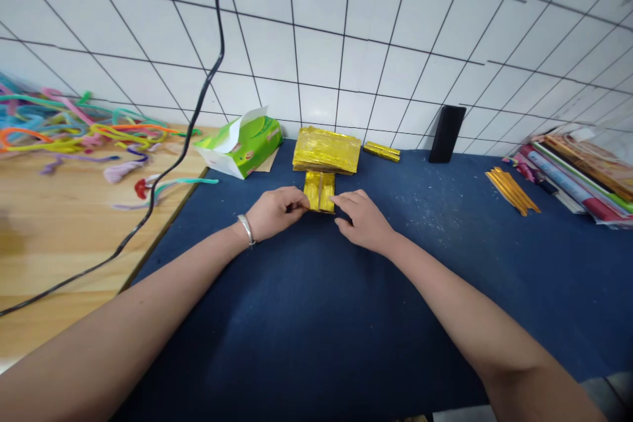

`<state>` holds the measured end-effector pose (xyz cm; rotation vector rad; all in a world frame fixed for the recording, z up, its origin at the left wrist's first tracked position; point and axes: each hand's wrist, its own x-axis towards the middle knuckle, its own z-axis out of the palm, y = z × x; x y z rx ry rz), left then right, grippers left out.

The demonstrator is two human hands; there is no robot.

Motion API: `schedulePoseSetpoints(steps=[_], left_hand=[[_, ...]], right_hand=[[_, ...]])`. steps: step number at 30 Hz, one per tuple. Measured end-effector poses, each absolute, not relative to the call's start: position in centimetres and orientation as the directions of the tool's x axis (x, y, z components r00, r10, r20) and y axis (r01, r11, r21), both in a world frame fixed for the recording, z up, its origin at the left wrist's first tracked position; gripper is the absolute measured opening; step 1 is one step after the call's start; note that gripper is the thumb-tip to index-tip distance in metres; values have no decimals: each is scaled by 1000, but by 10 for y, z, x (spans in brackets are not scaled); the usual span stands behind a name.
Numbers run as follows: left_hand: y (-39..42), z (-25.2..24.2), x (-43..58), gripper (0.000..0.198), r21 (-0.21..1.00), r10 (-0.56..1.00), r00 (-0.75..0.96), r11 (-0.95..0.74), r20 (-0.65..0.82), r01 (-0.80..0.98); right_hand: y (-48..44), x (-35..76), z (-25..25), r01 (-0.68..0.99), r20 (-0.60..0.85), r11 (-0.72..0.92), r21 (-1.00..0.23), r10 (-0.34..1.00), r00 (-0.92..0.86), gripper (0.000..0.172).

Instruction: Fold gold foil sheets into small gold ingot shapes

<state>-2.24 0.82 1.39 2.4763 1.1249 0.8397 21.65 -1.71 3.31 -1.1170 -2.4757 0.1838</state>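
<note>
A small sheet of gold foil paper (326, 192) lies on the dark blue tabletop, its two sides folded in to a seam down the middle. My left hand (277, 212), with a silver bangle at the wrist, pinches its lower left corner between thumb and fingers. At the right edge, my right hand (364, 221) rests its outstretched fingertips on or just beside the paper, thumb apart. Directly behind stands a thick stack of gold foil sheets (326, 150), which meets or overlaps the folded piece's far end. A narrow folded gold strip (382, 151) lies right of the stack.
A green tissue pack (254, 145) sits behind my left hand. Colourful pipe cleaners (74, 128) cover part of a wooden table (59, 224) at left. A black cable (200, 102) hangs across. A black phone (446, 134) leans on the tiled wall; orange-gold strips (512, 190) and stacked papers (583, 175) lie right.
</note>
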Motion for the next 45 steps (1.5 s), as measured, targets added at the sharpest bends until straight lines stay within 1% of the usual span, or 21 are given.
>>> schedulePoseSetpoints(steps=[2, 5, 7, 11, 13, 18, 21, 24, 29, 33, 36, 41, 45], left_hand=[[7, 14, -20, 13, 482, 723, 602, -683, 339, 548], [5, 17, -17, 14, 510, 652, 712, -719, 259, 473], [6, 18, -18, 15, 540, 624, 748, -719, 225, 438], [8, 19, -23, 16, 582, 615, 760, -703, 210, 409], [9, 18, -24, 17, 585, 614, 762, -700, 204, 408], [8, 18, -23, 18, 568, 628, 755, -697, 189, 438], [6, 18, -20, 19, 557, 646, 740, -690, 186, 462], [2, 19, -15, 19, 539, 689, 699, -669, 191, 512], [-2, 16, -6, 24, 448, 741, 638, -653, 210, 611], [-2, 11, -2, 24, 368, 767, 595, -639, 240, 675], [-4, 8, -1, 24, 334, 787, 569, -617, 238, 713], [-6, 9, -1, 22, 343, 826, 530, -563, 193, 752], [-5, 11, -4, 16, 413, 847, 509, -522, 151, 746]], right_hand=[[-19, 213, 31, 681, 286, 680, -273, 733, -617, 41], [-20, 211, 29, 658, 230, 708, -259, 706, -670, 23], [-20, 212, 32, 641, 203, 720, -266, 692, -693, 16], [-21, 212, 39, 612, 159, 742, -275, 663, -732, 15], [-23, 212, 42, 627, 124, 733, -264, 670, -732, 16], [-29, 207, 45, 738, 73, 633, -234, 768, -636, 20], [-30, 205, 43, 770, 88, 603, -209, 796, -599, 24], [-28, 205, 38, 801, 98, 558, -216, 829, -550, 25], [-26, 206, 30, 844, 65, 466, -266, 882, -466, 24], [-26, 204, 29, 862, 74, 435, -260, 899, -431, 24], [-27, 202, 30, 870, 72, 420, -257, 907, -416, 24], [-26, 204, 30, 883, 45, 403, -239, 913, -405, 23], [-24, 208, 31, 881, 25, 404, -247, 911, -411, 23]])
